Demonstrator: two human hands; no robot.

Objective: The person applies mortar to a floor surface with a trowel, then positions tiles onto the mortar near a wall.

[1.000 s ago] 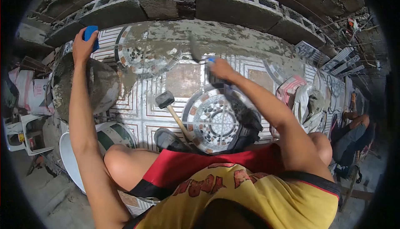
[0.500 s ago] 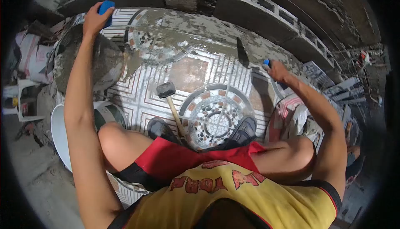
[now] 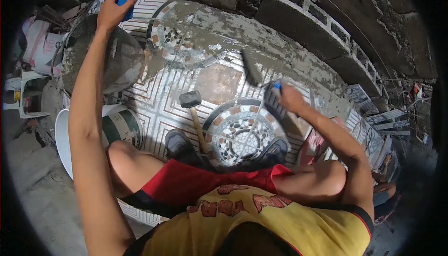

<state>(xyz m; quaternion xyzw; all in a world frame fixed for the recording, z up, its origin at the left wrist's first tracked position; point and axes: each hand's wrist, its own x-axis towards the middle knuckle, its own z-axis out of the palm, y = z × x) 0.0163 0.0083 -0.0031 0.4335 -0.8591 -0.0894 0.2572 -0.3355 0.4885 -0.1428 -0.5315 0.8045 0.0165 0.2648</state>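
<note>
My left hand (image 3: 110, 14) is closed around a blue sponge (image 3: 127, 2) at the upper left, by the far edge of the tiled floor. In my right hand (image 3: 293, 100) is a trowel with a blue handle; its grey blade (image 3: 252, 68), slightly blurred, points up and left over the tiles. Wet grey mortar (image 3: 205, 30) smears the patterned tiles (image 3: 217, 83) along the wall. A rubber mallet (image 3: 190, 99) with a wooden handle lies between my feet and the mortar, touched by neither hand.
A wall of hollow concrete blocks (image 3: 298, 27) curves along the far side. Under my left arm stand a mortar-caked round container (image 3: 119, 62) and a white bucket (image 3: 63, 137). Sacks (image 3: 39, 46) lie at left, tile pieces (image 3: 385, 116) at right.
My right hand has swung left and slightly down with the trowel, whose blade is now over the tiles. My left hand stays at the upper left with the sponge; the view has shifted slightly.
</note>
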